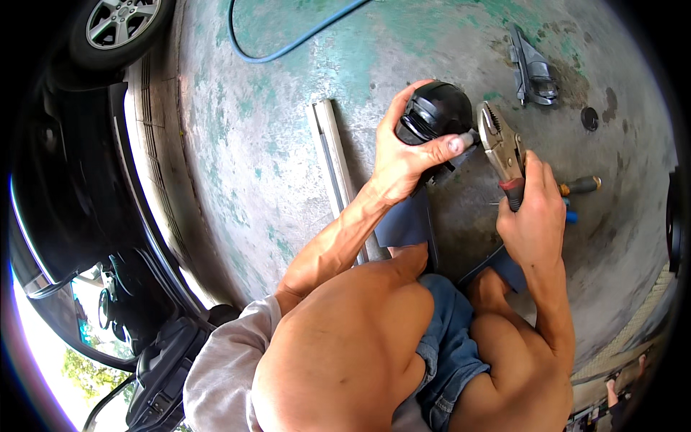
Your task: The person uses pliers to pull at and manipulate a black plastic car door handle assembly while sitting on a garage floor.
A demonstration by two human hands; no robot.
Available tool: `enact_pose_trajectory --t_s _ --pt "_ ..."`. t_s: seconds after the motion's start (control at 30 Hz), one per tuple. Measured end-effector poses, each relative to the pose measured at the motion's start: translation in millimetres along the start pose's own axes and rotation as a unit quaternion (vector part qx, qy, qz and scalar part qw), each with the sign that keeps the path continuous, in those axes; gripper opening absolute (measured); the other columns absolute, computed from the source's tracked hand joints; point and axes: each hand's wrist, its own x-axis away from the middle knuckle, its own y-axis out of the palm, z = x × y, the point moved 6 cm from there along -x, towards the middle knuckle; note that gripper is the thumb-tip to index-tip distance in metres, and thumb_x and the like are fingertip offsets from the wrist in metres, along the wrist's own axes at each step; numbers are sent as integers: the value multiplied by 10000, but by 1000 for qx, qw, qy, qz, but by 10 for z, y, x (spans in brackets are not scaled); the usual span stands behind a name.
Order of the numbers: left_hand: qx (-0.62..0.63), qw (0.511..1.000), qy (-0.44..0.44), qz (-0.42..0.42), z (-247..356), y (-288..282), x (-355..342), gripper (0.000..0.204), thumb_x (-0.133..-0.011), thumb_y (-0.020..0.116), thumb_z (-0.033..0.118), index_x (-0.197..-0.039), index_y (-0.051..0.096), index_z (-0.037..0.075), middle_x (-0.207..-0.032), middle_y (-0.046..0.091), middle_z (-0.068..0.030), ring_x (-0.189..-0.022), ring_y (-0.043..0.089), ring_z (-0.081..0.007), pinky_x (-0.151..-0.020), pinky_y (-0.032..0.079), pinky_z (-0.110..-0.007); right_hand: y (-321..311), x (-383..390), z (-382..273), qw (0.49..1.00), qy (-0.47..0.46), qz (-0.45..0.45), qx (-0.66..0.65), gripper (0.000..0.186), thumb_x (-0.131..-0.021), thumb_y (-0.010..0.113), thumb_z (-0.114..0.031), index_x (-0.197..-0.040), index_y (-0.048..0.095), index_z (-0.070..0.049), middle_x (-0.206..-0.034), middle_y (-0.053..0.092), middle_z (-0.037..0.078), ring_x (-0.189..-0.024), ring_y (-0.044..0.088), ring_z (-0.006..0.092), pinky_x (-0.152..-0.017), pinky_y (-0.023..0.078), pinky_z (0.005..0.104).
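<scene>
My left hand (pixel 403 158) is wrapped round a glossy black rounded plastic part (pixel 439 108), its thumb pressed across the near right side. A small pale nub (pixel 468 137) shows by the thumb tip. With my right hand (pixel 534 209) I grip a pair of locking pliers (pixel 502 147) by the handles, one of which has a red and black sleeve. The toothed jaws point away from me, just right of the black part; I cannot tell whether they touch it. Beyond my right hand lies a screwdriver (pixel 581 186) with an orange and black handle, beside a small blue object (pixel 571 217).
On the worn concrete floor lie a long pale metal rail (pixel 331 151), a blue hose (pixel 288 54), a grey-black car part (pixel 533 72) and a round black cap (pixel 589 119). A dark car (pixel 65 180) stands at the left, and a wheel (pixel 119 29) is at the far left.
</scene>
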Motion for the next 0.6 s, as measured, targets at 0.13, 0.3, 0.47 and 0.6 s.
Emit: enact_pose_trajectory --t_s 0.13,0.3,0.47,0.6 --pt "3 999 27 -27 183 41 77 918 -668 917 60 -1437 417 12 -1288 602 -115 -1155 602 -205 -1026 489 -354 -78 37 -78 999 -32 2 40 670 -706 695 72 -1334 464 51 -1085 571 226 -1037 575 445 -914 451 474" --pt "-198 956 216 -35 330 -6 18 979 -574 948 113 -1412 452 13 -1315 551 -142 -1201 555 -255 -1033 454 -377 -76 74 -126 999 -31 -5 21 696 -720 679 69 -1367 424 43 -1124 553 231 -1067 559 448 -926 441 474" --pt "-351 845 402 -32 527 49 134 1054 -579 974 253 -1435 426 -28 -1361 511 -179 -1244 537 -272 -1065 431 -404 5 97 -124 995 2 2 -103 698 -720 663 69 -1372 416 39 -1152 533 246 -1110 528 453 -946 423 477" --pt "-430 763 481 -27 652 157 185 1038 -550 962 255 -1405 448 -32 -1309 522 -202 -1167 542 -358 -982 453 -457 -92 83 -130 999 5 5 -40 711 -712 661 65 -1377 410 39 -1155 519 248 -1101 516 456 -962 412 478"
